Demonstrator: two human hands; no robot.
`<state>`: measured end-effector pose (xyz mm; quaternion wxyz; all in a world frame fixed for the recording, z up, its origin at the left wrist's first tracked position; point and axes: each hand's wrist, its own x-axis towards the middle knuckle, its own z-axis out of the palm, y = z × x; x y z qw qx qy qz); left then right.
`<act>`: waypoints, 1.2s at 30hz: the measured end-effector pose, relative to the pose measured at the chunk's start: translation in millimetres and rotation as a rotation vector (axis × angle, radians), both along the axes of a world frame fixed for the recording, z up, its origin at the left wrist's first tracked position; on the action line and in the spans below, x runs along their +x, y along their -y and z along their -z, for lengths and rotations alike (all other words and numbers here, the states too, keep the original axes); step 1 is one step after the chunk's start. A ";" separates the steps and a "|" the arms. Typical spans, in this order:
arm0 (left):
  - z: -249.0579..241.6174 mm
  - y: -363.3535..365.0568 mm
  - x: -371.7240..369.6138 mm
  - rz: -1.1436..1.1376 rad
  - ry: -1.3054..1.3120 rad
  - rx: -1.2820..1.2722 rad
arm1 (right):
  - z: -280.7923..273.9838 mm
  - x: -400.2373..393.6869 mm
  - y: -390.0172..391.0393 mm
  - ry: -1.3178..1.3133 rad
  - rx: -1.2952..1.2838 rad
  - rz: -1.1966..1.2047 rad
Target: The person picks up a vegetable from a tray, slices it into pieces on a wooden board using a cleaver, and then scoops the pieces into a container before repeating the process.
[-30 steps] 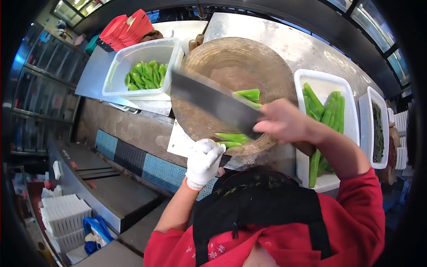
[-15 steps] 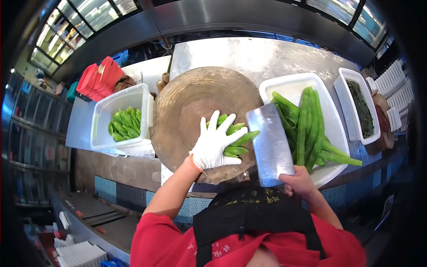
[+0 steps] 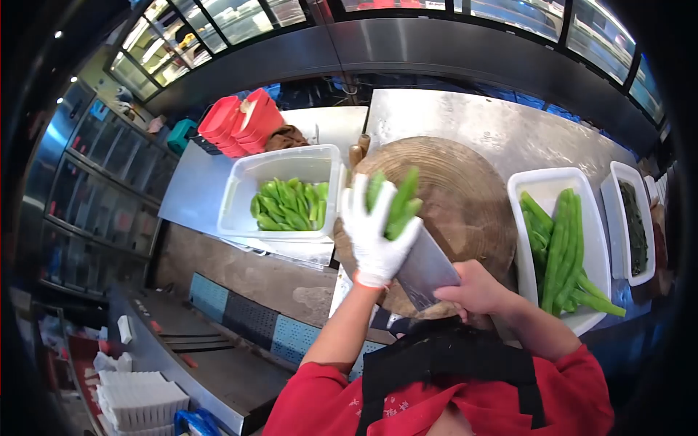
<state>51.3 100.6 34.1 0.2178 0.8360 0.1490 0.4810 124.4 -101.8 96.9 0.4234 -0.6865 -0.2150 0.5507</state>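
Observation:
My left hand (image 3: 378, 236), in a white glove with an orange band at the wrist, presses several cut green vegetable pieces (image 3: 400, 207) against a cleaver. The pieces stick up between its thumb and fingers, over the left part of a round wooden chopping block (image 3: 472, 200). My right hand (image 3: 476, 289), bare, is closed round the handle of the cleaver (image 3: 425, 272), whose broad blade lies tilted beside and partly under the pieces. Left of my gloved hand, a clear plastic tub (image 3: 233, 200) holds more cut green pieces (image 3: 287, 205).
At the right stands a white tub (image 3: 525, 190) of long green vegetables (image 3: 563, 251), with ends over its rim. Beyond it is a narrow white tub (image 3: 612, 178) of dark green leafy food. Red baskets (image 3: 251, 123) stand at the back left, near wooden handles (image 3: 356, 152).
My left hand has gathered the pieces off the block and moved left toward the clear tub. The cleaver has come left with it, its blade now against the pieces. The view has shifted.

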 end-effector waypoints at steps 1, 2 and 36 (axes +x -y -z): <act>-8.9 -16.0 -8.2 -0.071 0.012 0.030 | -5.4 -1.3 -11.0 0.022 0.053 -0.049; -18.9 -35.1 -17.2 -0.133 0.024 0.059 | -3.2 -1.0 -21.4 0.036 0.132 -0.114; -65.2 229.3 202.3 1.141 -0.398 -0.504 | 15.7 -61.0 371.1 0.312 0.175 1.596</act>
